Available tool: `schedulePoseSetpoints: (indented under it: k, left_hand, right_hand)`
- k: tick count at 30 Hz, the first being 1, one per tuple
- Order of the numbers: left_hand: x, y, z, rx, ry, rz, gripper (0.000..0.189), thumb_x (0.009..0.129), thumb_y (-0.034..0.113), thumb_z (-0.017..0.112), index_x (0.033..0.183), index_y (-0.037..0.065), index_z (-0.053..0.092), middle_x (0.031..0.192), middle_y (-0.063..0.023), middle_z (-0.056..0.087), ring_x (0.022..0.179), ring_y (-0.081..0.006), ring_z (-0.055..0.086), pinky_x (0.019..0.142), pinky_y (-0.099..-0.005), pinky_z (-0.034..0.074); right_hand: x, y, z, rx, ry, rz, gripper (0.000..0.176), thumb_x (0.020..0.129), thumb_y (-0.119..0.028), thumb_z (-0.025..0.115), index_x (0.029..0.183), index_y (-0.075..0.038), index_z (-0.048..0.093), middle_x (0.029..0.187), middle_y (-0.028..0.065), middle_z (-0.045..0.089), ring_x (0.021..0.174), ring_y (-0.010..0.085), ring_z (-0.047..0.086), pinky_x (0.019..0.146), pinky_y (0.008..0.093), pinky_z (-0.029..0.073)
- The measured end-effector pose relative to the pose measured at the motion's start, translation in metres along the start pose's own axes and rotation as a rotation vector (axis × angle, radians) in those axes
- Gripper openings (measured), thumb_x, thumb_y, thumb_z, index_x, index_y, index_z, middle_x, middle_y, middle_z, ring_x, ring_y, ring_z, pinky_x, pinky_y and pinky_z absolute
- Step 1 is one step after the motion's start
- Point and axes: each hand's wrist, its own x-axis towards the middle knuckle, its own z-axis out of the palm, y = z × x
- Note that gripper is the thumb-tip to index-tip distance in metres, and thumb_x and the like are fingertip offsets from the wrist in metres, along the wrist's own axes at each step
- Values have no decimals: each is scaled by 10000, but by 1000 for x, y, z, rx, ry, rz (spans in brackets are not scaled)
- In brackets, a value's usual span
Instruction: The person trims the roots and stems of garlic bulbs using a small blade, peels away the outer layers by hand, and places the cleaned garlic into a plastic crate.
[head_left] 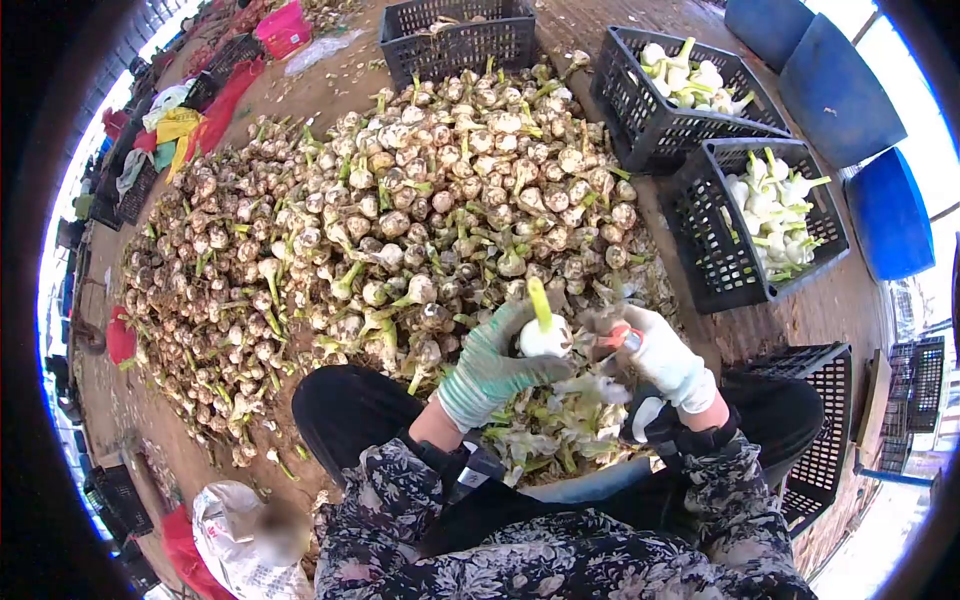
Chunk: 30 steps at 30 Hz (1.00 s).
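Note:
My left hand [488, 368], in a green and white work glove, is closed around a garlic bulb [546, 338]. The bulb looks white and clean, and its green stem points up. Just right of it, my gloved right hand [668, 362] grips a small orange-handled tool [620, 338]. The tool's working end is hidden or blurred, so its exact kind does not show. Beneath both hands lies a heap of peeled skins and leaf scraps [550, 430]. Beyond them spreads a large pile of unpeeled, soil-stained garlic [450, 190].
Two black crates, one farther back [640, 130] and one nearer [700, 250], hold white garlic at the right. Another black crate [460, 50] stands behind the pile. Blue barrels [890, 215] line the right side. A white sack [235, 540] lies at lower left.

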Motion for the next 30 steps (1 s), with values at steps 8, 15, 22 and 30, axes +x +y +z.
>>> schedulePoseSetpoints:
  k: [8, 15, 22, 30]
  left_hand:
    - [-1, 4, 1, -147, -29, -27, 720, 633, 114, 781, 1255, 10, 434, 1116, -52, 565, 981, -137, 542, 837, -290, 473]
    - [10, -21, 3, 204, 95, 202, 684, 632, 167, 796, 1218, 23, 474, 1135, -65, 537, 993, -150, 531, 873, -292, 432]
    - [1, -9, 6, 132, 53, 141, 631, 639, 186, 796, 1181, 31, 513, 1061, -55, 557, 969, -151, 529, 849, -292, 430]
    - [5, -18, 0, 12, 101, 142, 673, 659, 88, 761, 1244, 1, 439, 1151, -78, 548, 1034, -157, 526, 897, -297, 438]
  right_hand:
    - [3, -5, 6, 713, -188, -225, 402, 787, -242, 654, 1035, 6, 456, 867, 85, 573, 769, 165, 613, 581, 275, 516]
    - [-5, -13, 52, -79, 442, -464, 502, 788, -435, 607, 987, 7, 476, 800, 186, 573, 716, 338, 572, 628, 346, 458]
    - [26, -4, 53, 381, 352, -243, 215, 884, -166, 501, 983, 21, 536, 827, 58, 584, 746, 85, 507, 654, 246, 431]
    - [-12, -28, 41, 53, 340, -453, 237, 751, -123, 619, 932, 10, 542, 840, 133, 593, 791, 188, 582, 729, 288, 451]
